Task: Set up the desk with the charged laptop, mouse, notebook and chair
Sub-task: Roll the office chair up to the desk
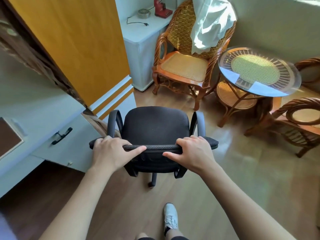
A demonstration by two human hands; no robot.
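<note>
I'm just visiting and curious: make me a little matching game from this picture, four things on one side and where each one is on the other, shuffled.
Things:
1. black office chair
2. white cloth
3. red device
4. white sneaker

Places:
A. on the white cabinet at the back
B. on the wooden floor, at the bottom of the view
C. held at its backrest by the left hand and right hand
D. draped over the wicker armchair

Pairs: 1-C, 2-D, 3-A, 4-B
</note>
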